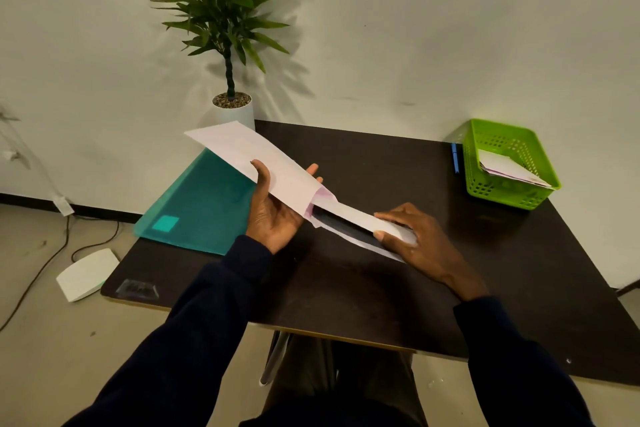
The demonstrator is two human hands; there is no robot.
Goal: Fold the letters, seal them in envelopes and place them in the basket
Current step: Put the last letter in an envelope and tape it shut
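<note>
My left hand [273, 208] grips a long white envelope [249, 156] from below, thumb on its near edge, holding it tilted above the dark table [381, 288]. The envelope's open mouth with a pinkish lining points to the right. My right hand [415, 239] pinches the end of a folded white letter [353, 213] that sits partly inside that mouth. A green plastic basket [509, 198] stands at the table's far right corner, with a few white envelopes [505, 166] lying in it.
A teal plastic folder [201, 204] lies on the table's left side. A blue pen [455, 158] lies left of the basket. A potted plant [232, 107] stands behind the far edge. On the floor at left are a white flat device [86, 274] and cables.
</note>
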